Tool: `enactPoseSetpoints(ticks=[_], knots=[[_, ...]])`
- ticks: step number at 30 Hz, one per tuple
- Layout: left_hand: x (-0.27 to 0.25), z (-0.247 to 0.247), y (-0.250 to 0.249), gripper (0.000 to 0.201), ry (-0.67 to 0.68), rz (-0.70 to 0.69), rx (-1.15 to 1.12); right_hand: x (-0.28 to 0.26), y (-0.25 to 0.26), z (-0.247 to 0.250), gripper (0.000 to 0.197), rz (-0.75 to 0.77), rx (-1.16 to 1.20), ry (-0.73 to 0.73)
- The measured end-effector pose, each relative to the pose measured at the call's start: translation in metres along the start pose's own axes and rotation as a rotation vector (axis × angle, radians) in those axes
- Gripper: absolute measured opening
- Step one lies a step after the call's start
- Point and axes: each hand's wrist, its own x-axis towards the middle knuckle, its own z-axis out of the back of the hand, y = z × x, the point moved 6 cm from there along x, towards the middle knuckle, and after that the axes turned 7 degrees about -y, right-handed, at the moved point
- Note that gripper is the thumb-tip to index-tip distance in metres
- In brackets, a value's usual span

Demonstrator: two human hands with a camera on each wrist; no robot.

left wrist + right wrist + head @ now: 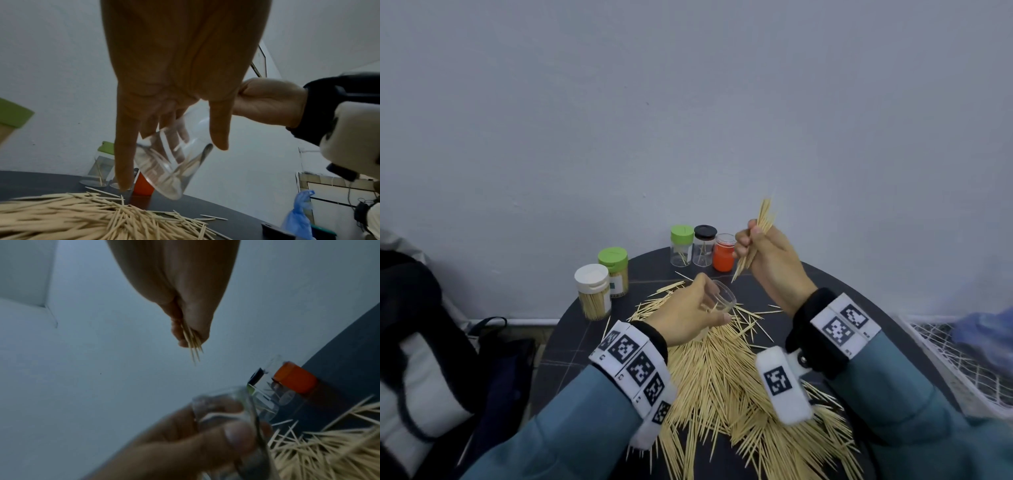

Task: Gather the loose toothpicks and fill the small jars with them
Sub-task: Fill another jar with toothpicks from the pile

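1. Head view showed the left hand point(690, 313) curled around a clear jar point(723, 296), tilted and lifted just above the pile of toothpicks point(739, 387) on the dark round table point(835, 284).
2. The right hand point(767, 263) was raised beside the jar, fingers and thumb clamped on a bundle of toothpicks point(756, 236) that stuck out above and below the fist.
3. Left wrist view showed a few toothpicks lying inside the jar point(172, 164).
4. At the far rim stood a green-lidded jar point(681, 245), a black-lidded jar point(704, 245) and an orange jar point(723, 253), close together.
5. At the left edge, a white-capped jar point(593, 291) packed with toothpicks stood touching a second green-capped jar point(615, 272).
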Motion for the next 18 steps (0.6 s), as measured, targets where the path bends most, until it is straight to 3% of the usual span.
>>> enactPoseSetpoints(ticks=[3,7,18], knots=[[-0.001,0.002,-0.005,0.04,-0.013,-0.024,-0.098,-0.01,-0.022,0.0,0.023,0.043,-0.189,-0.01],[0.0,0.006,-0.01,0.058,-0.046,-0.08,-0.146,-0.025,-0.044,0.003,0.022,0.038,-0.217,0.021],[0.001,0.006,-0.006,0.045,-0.052,-0.049,-0.087,-0.025,-0.04,0.01,0.027,0.071,-0.261,0.034]])
